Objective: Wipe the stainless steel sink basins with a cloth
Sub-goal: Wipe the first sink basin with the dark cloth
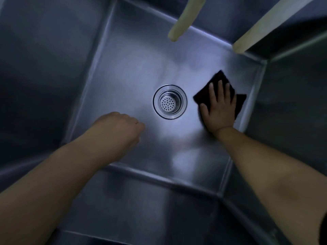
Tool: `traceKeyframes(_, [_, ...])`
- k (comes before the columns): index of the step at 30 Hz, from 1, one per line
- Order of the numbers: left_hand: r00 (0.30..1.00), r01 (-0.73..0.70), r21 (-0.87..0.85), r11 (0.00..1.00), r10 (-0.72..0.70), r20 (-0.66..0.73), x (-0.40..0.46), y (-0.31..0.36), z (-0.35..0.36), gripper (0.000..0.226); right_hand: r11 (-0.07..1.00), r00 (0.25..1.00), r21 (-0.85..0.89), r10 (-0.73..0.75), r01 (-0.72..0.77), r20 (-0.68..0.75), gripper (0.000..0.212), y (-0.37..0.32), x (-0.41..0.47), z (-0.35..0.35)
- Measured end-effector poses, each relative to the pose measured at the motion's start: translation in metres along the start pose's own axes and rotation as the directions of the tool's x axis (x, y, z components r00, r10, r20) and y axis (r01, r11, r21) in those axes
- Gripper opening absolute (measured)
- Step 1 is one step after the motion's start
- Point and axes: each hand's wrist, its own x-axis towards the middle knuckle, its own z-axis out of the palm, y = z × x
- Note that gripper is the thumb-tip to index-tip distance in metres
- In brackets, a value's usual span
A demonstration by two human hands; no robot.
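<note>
I look straight down into a deep stainless steel sink basin (123, 68) with a round perforated drain strainer (169, 102) at its middle. A dark cloth (219, 77) lies flat on the basin floor to the right of the drain, near the right wall. My right hand (219, 108) presses down on the cloth with fingers spread and palm flat. My left hand (122, 128) hovers over the basin floor to the lower left of the drain, fingers curled under and holding nothing.
Two pale yellowish hoses hang into the basin from above: one (184, 16) over the far side, the other (261, 27) at the far right corner. Steep steel walls (44, 76) surround the floor on all sides.
</note>
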Motion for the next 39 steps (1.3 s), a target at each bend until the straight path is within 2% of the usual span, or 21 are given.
traceKeyframes(3, [0.997, 0.045, -0.021, 0.999, -0.043, 0.063, 0.008, 0.0, 0.001, 0.036, 0.996, 0.996, 0.013, -0.09, 0.089, 0.003, 0.073, -0.02, -0.052, 0.011])
traceKeyframes(6, [0.989, 0.081, -0.069, 0.994, -0.071, 0.131, 0.01, -0.001, 0.002, 0.034, 0.941, 0.941, 0.009, -0.338, 0.338, 0.002, 0.072, -0.035, -0.109, 0.032])
traceKeyframes(9, [0.982, 0.104, -0.093, 0.99, -0.088, 0.165, 0.01, -0.002, 0.004, 0.032, 0.732, 0.733, -0.036, -0.679, 0.681, 0.044, 0.075, -0.017, -0.144, 0.046])
traceKeyframes(10, [0.982, 0.105, -0.104, 0.989, -0.086, 0.169, 0.01, -0.003, 0.005, 0.031, 0.671, 0.673, -0.049, -0.738, 0.74, 0.056, 0.076, -0.009, -0.145, 0.046])
traceKeyframes(11, [0.982, 0.104, -0.11, 0.989, -0.084, 0.171, 0.011, -0.004, 0.006, 0.03, 0.642, 0.644, -0.049, -0.763, 0.765, 0.062, 0.075, -0.003, -0.144, 0.046])
traceKeyframes(12, [0.981, 0.1, -0.112, 0.989, -0.079, 0.175, 0.012, -0.004, 0.007, 0.03, 0.649, 0.65, -0.038, -0.757, 0.76, 0.059, 0.075, 0.002, -0.141, 0.045])
traceKeyframes(15, [0.984, 0.104, -0.135, 0.985, -0.082, 0.158, 0.012, -0.004, 0.009, 0.032, 0.798, 0.797, -0.007, -0.602, 0.603, 0.034, 0.075, 0.005, -0.129, 0.037])
traceKeyframes(17, [0.988, 0.097, -0.151, 0.984, -0.077, 0.134, 0.011, -0.005, 0.01, 0.033, 0.866, 0.866, -0.009, -0.5, 0.5, 0.03, 0.076, 0.009, -0.114, 0.03])
traceKeyframes(24, [0.991, 0.097, -0.183, 0.978, -0.079, 0.105, 0.013, -0.007, 0.012, 0.033, 0.904, 0.906, -0.07, -0.416, 0.422, 0.081, 0.075, 0.034, -0.027, 0.002])
traceKeyframes(31, [0.987, 0.121, -0.169, 0.978, -0.1, 0.124, 0.014, -0.011, 0.019, 0.035, 0.983, 0.985, -0.073, -0.163, 0.167, 0.063, 0.078, 0.053, 0.051, -0.015])
traceKeyframes(39, [0.982, 0.171, -0.206, 0.964, -0.149, 0.118, 0.012, -0.013, 0.02, 0.033, 0.994, 0.997, -0.082, 0.073, -0.075, -0.023, 0.075, 0.058, 0.077, -0.017])
